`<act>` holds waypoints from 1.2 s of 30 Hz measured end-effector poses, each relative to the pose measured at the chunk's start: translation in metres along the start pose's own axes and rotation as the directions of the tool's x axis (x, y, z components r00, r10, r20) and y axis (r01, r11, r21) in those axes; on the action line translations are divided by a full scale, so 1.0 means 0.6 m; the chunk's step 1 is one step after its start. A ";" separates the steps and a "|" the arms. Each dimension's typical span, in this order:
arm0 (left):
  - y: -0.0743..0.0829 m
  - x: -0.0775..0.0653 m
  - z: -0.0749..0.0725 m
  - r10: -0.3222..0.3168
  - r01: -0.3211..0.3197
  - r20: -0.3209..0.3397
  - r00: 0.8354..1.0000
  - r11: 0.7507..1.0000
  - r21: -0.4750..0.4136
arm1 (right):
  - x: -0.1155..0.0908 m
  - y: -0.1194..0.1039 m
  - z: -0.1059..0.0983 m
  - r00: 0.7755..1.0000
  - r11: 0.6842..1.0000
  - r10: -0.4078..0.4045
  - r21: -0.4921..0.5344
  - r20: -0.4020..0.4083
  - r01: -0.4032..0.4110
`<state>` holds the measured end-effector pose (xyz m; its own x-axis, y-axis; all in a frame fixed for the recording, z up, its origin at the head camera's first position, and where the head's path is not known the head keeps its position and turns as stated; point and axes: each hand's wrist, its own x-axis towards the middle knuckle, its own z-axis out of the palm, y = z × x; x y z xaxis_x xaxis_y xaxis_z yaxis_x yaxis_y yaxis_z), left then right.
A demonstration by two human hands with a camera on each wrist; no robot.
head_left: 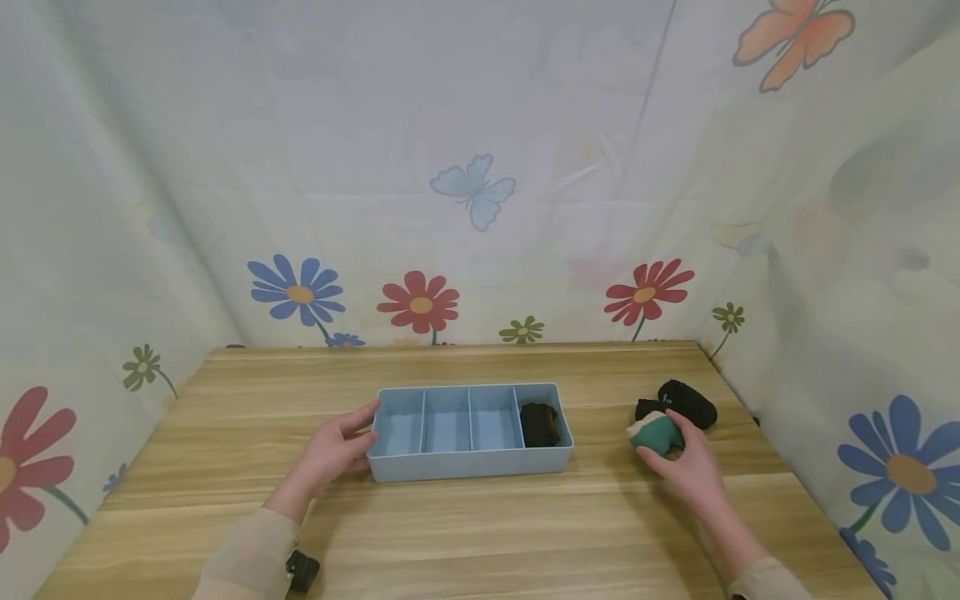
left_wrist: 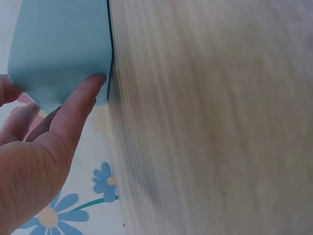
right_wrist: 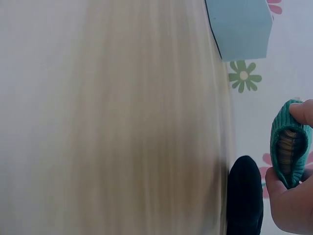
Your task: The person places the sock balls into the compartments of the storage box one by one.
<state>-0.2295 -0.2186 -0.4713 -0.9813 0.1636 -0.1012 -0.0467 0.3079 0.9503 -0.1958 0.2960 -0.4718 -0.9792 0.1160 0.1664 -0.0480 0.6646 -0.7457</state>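
Note:
A pale blue box [head_left: 468,462] with several compartments in a row sits on the table. Against its left end rests my left hand [head_left: 333,446], fingers mostly straight; the left wrist view shows one fingertip pressing low on the end wall [left_wrist: 63,54]. My right hand [head_left: 693,471] pinches a folded green sock [head_left: 656,435] with a cream part, right of the box. Its ribbed, folded opening [right_wrist: 288,144] shows in the right wrist view, between thumb and fingers. A folded dark sock [head_left: 539,425] with a touch of orange lies in the rightmost compartment.
Black rolled socks [head_left: 688,404] lie on the wooden table [head_left: 465,533] just behind the right hand; one is partly hidden by the green sock. A flower-printed curtain [head_left: 480,275] borders the table at the back and sides.

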 end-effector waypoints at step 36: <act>-0.002 0.000 -0.002 0.015 -0.015 0.001 1.000 0.999 0.030 | 0.028 -0.075 0.042 0.995 0.985 -0.084 0.154 0.050 0.076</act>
<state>-0.2300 -0.2200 -0.4722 -0.9818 0.1686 -0.0876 -0.0269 0.3331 0.9425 -0.2154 0.2496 -0.4518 -0.9803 0.0226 0.1963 -0.1517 0.5501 -0.8212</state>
